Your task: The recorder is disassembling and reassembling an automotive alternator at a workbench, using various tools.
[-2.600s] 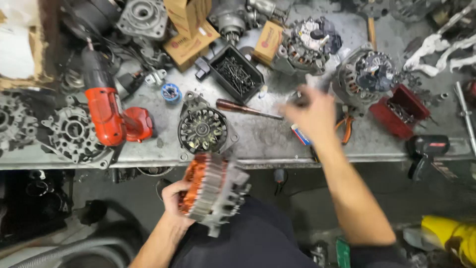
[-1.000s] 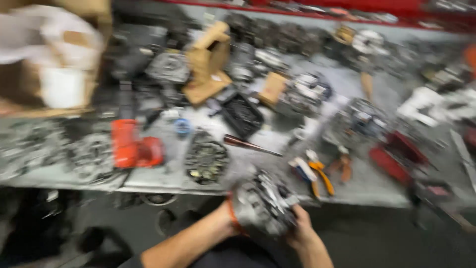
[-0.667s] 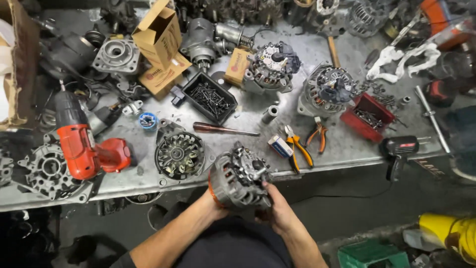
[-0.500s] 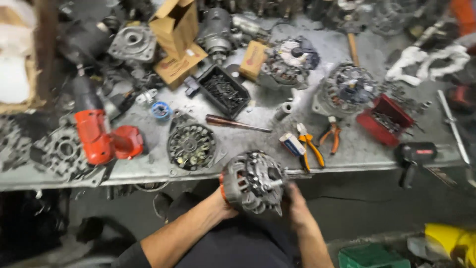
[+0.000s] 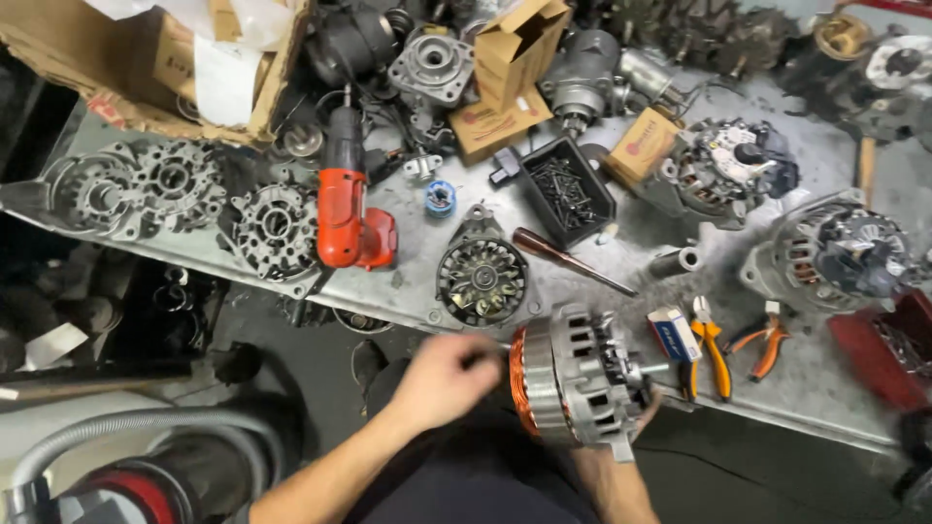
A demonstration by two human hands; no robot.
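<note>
An alternator (image 5: pixel 582 378) with a silver finned housing and an orange copper winding is held on its side just in front of the metal workbench's (image 5: pixel 408 301) near edge, shaft pointing right. My left hand (image 5: pixel 442 380) is curled at its copper end, fingers closed against the winding side. My right hand (image 5: pixel 649 406) supports it from underneath at the shaft end and is mostly hidden by the housing.
On the bench lie a finned alternator housing (image 5: pixel 481 281), a red cordless drill (image 5: pixel 342 209), a screwdriver (image 5: pixel 573 262), a black tray of screws (image 5: pixel 568 189), orange pliers (image 5: pixel 714 340), a small blue-and-white box (image 5: pixel 672 335), another alternator (image 5: pixel 840 257), cardboard boxes (image 5: pixel 505 68) and loose housings (image 5: pixel 272 228).
The alternator has turned from facing me end-on to lying sideways with its shaft to the right. My left hand has shifted to the copper end; the right has slid beneath.
</note>
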